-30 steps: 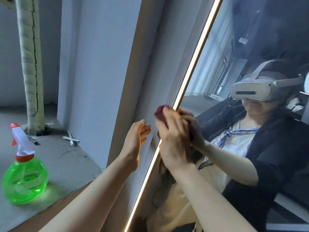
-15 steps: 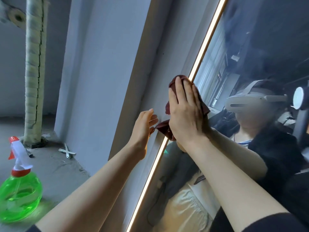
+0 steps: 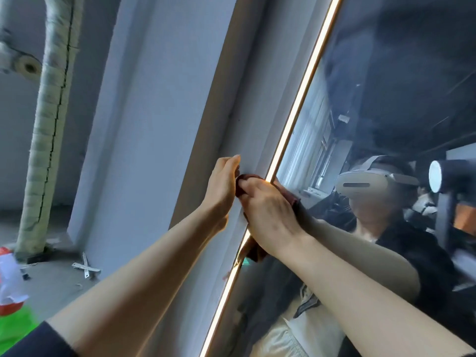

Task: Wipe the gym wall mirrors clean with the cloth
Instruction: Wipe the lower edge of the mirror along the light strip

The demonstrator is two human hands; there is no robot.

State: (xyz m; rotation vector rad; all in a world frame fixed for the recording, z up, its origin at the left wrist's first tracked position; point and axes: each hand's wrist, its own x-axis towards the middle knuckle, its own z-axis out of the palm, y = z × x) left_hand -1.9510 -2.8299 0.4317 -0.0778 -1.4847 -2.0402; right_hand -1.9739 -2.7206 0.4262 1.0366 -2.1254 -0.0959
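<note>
Head view: the right hand (image 3: 270, 212) presses a dark red cloth (image 3: 253, 249) against the mirror (image 3: 386, 99) at its lit left edge strip (image 3: 304, 81), fingers curled over the bunched fabric. The left hand (image 3: 222, 184) rests flat-fingered, holding nothing, on the smooth pale frame (image 3: 247, 119). Wiping seems underway (edge first); next calls for sweeping right across the glossy glass.

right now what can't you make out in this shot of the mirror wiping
Head view only:
- Dark red cloth: mostly covered by the right hand; its full size is hidden.
- Left hand fingertips: tucked behind the hand against the grey frame; contact with the cloth is unclear.
- Green plastic spray bottle: cut off by the left edge and blurred.
- Wall mirror: smears cannot be told from reflections.
</note>
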